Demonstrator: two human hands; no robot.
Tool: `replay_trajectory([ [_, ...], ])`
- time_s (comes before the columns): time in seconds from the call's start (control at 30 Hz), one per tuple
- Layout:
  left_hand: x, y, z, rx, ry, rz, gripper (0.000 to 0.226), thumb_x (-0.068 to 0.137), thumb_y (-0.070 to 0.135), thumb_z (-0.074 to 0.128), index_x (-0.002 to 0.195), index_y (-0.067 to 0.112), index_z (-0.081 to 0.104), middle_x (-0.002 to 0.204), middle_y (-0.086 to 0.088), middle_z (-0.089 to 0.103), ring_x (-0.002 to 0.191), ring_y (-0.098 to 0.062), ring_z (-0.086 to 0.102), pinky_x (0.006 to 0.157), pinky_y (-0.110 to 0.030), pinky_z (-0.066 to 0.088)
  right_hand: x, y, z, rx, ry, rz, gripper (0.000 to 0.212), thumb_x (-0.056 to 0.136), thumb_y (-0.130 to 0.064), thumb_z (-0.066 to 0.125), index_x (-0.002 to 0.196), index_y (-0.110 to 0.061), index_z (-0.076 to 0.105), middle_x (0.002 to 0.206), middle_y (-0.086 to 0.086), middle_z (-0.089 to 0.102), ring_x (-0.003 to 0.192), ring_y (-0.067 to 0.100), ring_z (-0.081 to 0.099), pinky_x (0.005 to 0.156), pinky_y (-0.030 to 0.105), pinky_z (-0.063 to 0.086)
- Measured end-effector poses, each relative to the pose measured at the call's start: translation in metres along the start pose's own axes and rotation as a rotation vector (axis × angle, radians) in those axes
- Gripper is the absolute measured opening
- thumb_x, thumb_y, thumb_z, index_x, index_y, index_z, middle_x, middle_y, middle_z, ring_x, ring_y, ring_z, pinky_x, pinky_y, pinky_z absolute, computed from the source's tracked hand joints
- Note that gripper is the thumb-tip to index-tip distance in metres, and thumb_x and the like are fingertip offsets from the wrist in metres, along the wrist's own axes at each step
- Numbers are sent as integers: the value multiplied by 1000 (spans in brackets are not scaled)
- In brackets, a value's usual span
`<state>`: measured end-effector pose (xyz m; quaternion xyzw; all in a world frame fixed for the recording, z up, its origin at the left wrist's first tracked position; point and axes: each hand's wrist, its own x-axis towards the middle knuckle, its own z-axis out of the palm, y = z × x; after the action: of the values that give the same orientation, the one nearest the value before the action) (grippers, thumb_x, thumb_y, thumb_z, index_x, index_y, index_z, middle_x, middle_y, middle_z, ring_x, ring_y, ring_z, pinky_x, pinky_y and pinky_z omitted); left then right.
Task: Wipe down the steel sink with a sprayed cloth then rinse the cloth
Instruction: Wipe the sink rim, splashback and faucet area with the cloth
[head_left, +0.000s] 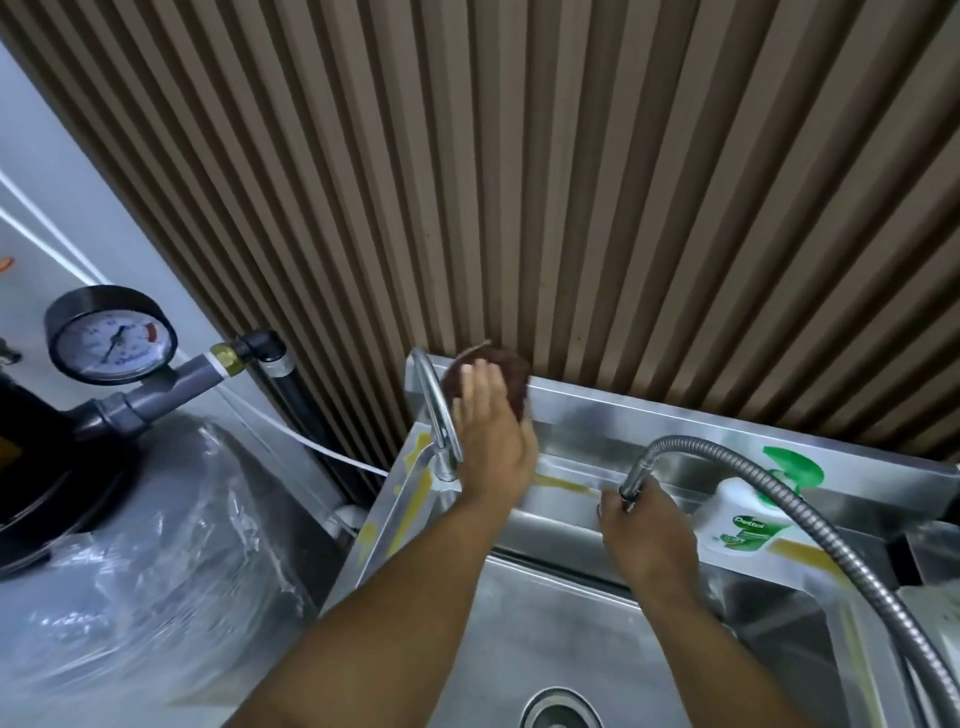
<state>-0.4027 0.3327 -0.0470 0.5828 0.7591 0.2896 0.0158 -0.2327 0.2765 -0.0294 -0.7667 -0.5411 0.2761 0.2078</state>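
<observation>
My left hand (491, 431) presses a dark brown cloth (511, 371) flat against the raised back wall of the steel sink (675, 431), at its far left corner beside the curved tap (439, 410). Its fingers lie straight over the cloth. My right hand (641, 530) grips the head of the flexible metal spray hose (631, 486) at the ledge behind the basin. The basin's drain (561, 709) shows at the bottom edge.
A white and green soap bottle (748, 519) stands on the right ledge. The hose (831, 540) arcs over to the right. Left of the sink stands a plastic-wrapped tank (156, 545) with a pressure gauge (111, 335). A ribbed brown wall panel (519, 182) rises behind.
</observation>
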Motion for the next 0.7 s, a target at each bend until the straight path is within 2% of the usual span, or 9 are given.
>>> replay_trajectory([
  [0.07, 20, -8, -10, -67, 32, -199, 73, 99, 44, 18, 157, -1, 16, 167, -14, 7, 155, -28, 0, 125, -45, 11, 3, -3, 3, -29, 4, -1, 19, 97, -36, 52, 99, -19, 61, 99, 7, 68, 92, 34, 63, 76, 38, 47],
  [0.13, 36, -3, -14, -175, 49, -352, 67, 106, 36, 28, 156, -5, 11, 167, -15, 0, 154, -29, -3, 124, -43, 8, 4, -3, 5, -50, 26, -3, 21, 98, -34, 52, 102, -17, 62, 99, 8, 68, 92, 33, 64, 77, 38, 49],
  [0.23, 37, 14, -6, -230, 98, -424, 69, 103, 37, 26, 156, -6, 12, 167, -18, 1, 154, -33, -1, 123, -50, 12, 5, -1, 8, -67, 38, -5, 23, 98, -34, 52, 103, -15, 64, 100, 8, 68, 94, 33, 64, 78, 37, 48],
  [0.33, 0, 30, 17, -107, 65, -185, 77, 93, 42, 16, 157, -1, 14, 167, -18, 7, 154, -33, -2, 124, -52, 10, 8, 0, 10, -74, 56, -24, 25, 98, -36, 53, 102, -15, 64, 98, 8, 68, 92, 32, 64, 79, 38, 50],
  [0.47, -38, 46, 42, -31, -61, 383, 76, 84, 27, 37, 156, 5, 23, 166, -13, 18, 155, -30, 4, 123, -56, 13, 11, 5, 14, -75, 77, -39, 23, 94, -39, 52, 93, -20, 65, 89, 4, 68, 83, 30, 63, 75, 39, 53],
  [0.53, -37, 38, 43, -47, -129, 536, 78, 83, 26, 37, 157, 7, 22, 167, -9, 14, 155, -26, 1, 124, -53, 10, 10, 8, 15, -84, 79, -47, 21, 94, -37, 51, 91, -20, 63, 87, 3, 66, 81, 29, 61, 70, 36, 48],
  [0.6, -33, 19, 41, 3, -116, 561, 78, 85, 29, 33, 159, 8, 18, 168, -8, 9, 155, -24, -1, 124, -51, 8, 9, 8, 15, -117, 100, -62, 24, 97, -38, 51, 95, -17, 63, 90, 5, 67, 84, 30, 61, 69, 33, 42],
  [0.63, -31, 11, 38, 12, -81, 498, 77, 88, 31, 32, 159, 8, 14, 168, -9, 6, 155, -24, -4, 125, -50, 6, 9, 7, 15, -126, 113, -64, 25, 98, -38, 51, 97, -16, 64, 91, 6, 66, 85, 31, 60, 69, 33, 41],
  [0.7, -21, -1, 32, -60, 27, 239, 74, 95, 34, 28, 160, 6, 6, 168, -11, -2, 155, -26, -9, 124, -43, -6, 8, 8, 17, -124, 127, -72, 26, 99, -38, 51, 97, -16, 64, 85, 4, 63, 81, 29, 57, 69, 34, 40],
])
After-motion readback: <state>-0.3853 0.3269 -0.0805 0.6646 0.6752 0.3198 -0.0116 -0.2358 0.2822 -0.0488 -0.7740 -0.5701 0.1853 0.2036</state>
